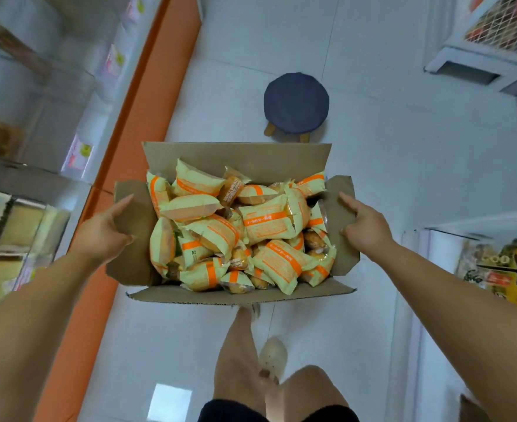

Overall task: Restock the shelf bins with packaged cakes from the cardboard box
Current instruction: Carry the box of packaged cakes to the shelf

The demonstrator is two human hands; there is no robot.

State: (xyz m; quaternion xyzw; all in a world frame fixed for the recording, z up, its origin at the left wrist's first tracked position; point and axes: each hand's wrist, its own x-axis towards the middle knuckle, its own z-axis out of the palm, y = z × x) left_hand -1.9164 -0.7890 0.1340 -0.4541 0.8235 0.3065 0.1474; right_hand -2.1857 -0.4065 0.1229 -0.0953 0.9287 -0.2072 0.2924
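Person as seen from the head-worn camera. Left forearm (pixel 38 300) and right forearm (pixel 452 300), entering from the lower corners of the frame, are bare to the wrist. The left hand (pixel 105 236) and right hand (pixel 363 229) are uncovered. Bottom centre: dark, near-black shorts (pixel 235 412), with bare legs below the hem. Just above them: one pale cream, clog-style shoe (pixel 274 356) with a rounded toe.

One cake wrapper (pixel 230 190) reads "WAFFLE BREAD" — faintly; print elsewhere is too blurred.
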